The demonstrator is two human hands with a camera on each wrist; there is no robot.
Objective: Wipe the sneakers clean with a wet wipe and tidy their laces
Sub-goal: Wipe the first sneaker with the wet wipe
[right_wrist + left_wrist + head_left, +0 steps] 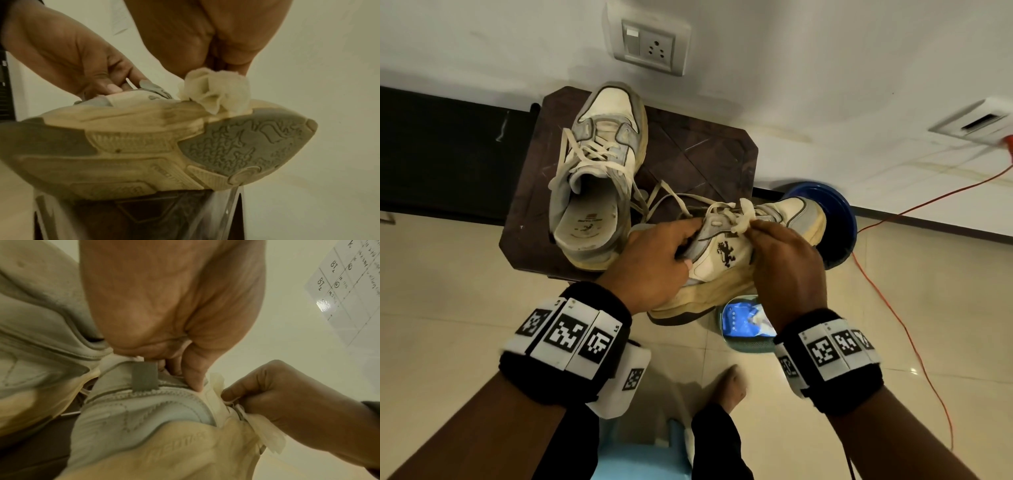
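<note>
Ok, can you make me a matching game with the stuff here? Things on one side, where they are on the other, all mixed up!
Things:
1. wet wipe
2. sneaker with the lion print
3. other sneaker
4. blue bowl

Places:
A. on the floor by the wall
B. pinched in the right hand
C. standing alone on the brown stool
D. held at the collar by the left hand

Pairs: 1-B, 2-D, 3-C, 4-A
</note>
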